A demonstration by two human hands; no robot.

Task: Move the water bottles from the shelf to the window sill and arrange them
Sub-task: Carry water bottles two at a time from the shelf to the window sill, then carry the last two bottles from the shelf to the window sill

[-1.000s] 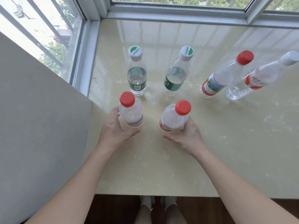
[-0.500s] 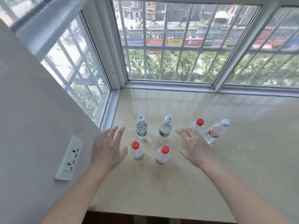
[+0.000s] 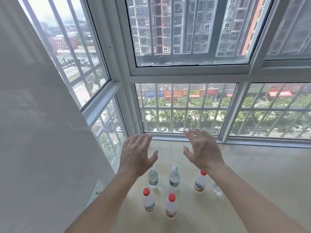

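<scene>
Bright daylight thru window (image 3: 185, 106), edges warped.

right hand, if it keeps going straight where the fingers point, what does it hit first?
Likely the window. The right hand is open, raised above the bottles, fingers pointing away toward the glass over the window sill. Nothing visible lies between, though depth is unclear.

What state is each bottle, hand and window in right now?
Left hand: open, empty, raised.
Right hand: open, empty, raised.
Green-capped bottles: upright, capped.
Red-capped bottles: upright, capped, on window sill.
Sixth bottle: mostly hidden by the arm.
Windows: shut.
</scene>
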